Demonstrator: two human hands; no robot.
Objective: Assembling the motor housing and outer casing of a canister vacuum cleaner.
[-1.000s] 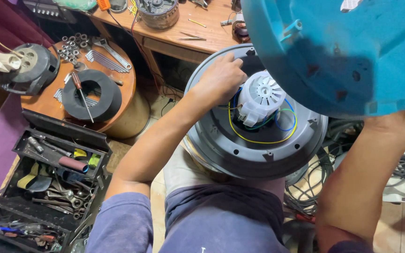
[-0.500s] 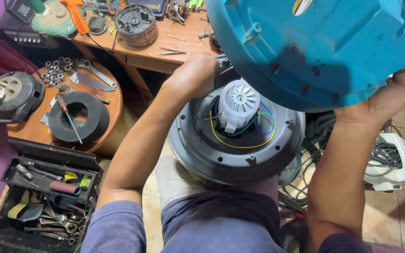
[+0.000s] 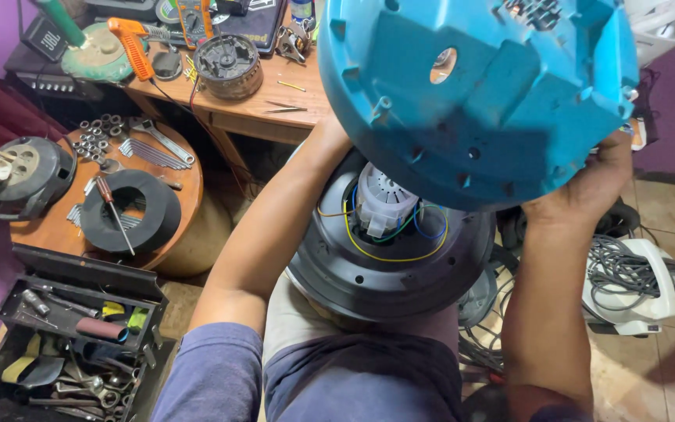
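Hands hold a blue cover (image 3: 478, 94) above the motor (image 3: 380, 203) in its grey housing (image 3: 384, 273): right hand (image 3: 587, 184) grips the rim; left hand's (image 3: 330, 129) grip is hidden. Lowering needs alignment.

The blue cover (image 3: 478, 94) I hold hangs over the motor (image 3: 383, 205), blocking access from above. My left arm fills the gap at its left. Cables (image 3: 626, 270) crowd the floor (image 3: 666, 352) rightward.
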